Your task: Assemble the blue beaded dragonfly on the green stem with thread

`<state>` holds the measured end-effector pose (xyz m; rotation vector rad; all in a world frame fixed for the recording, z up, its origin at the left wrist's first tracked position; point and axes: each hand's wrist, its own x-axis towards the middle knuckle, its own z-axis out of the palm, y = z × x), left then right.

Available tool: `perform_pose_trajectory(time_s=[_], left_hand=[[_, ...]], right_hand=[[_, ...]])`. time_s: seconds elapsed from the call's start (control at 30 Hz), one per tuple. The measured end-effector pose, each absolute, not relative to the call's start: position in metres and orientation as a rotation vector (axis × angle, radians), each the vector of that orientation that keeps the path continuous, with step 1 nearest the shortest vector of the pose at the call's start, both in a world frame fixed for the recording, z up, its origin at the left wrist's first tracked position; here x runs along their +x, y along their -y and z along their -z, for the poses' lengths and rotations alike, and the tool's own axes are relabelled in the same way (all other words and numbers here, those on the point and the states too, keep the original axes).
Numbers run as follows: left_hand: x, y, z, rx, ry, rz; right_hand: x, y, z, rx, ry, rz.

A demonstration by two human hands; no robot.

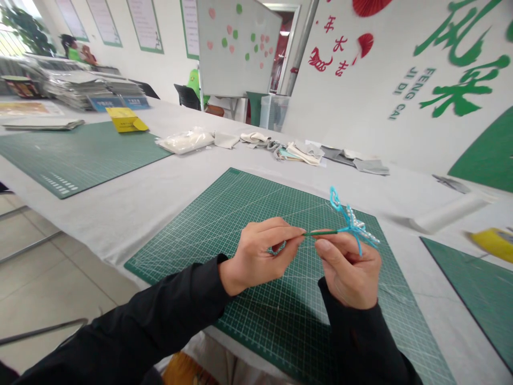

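Observation:
A thin green stem (pixel 320 233) lies level between my two hands, above a green cutting mat (pixel 208 224). My left hand (pixel 266 248) pinches its left end between thumb and fingertips. Near the other end, my right hand (pixel 350 264) holds the stem with thumb and fingers. Beyond those fingers the stem joins a blue flower-like piece (pixel 348 227) with looped blue parts and rows of white beads, which points up and to the right.
Another mat (pixel 80 155) with a yellow card box (pixel 126 120) lies at left. Bagged white material (pixel 186 140) and fabric pieces (pixel 298 152) line the table's far side. Stacked packets (pixel 76 85) stand back left. A yellow object (pixel 495 243) and scissors (pixel 452 184) are at right.

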<state>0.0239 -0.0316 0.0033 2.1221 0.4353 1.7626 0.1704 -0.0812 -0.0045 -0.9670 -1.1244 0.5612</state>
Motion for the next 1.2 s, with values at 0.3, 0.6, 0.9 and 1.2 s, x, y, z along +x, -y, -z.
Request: perform_pose_trajectory(time_s=[0.3, 0.6, 0.9, 1.2], left_hand=[[0.027, 0.036, 0.004, 2.169, -0.461, -1.835], [0.024, 0.029, -0.007, 1.461, -0.386, -0.992], [0.019, 0.016, 0.003, 0.954, -0.198, -0.491], [0.022, 0.018, 0.005, 0.894, -0.224, -0.545]], right_hand=[[0.168, 0.078, 0.006, -1.031, 1.058, -0.484], [0.175, 0.076, 0.009, -1.079, 1.040, -0.430], [0.176, 0.075, 0.010, -1.068, 1.117, -0.445], [0.173, 0.077, 0.008, -1.055, 1.117, -0.549]])
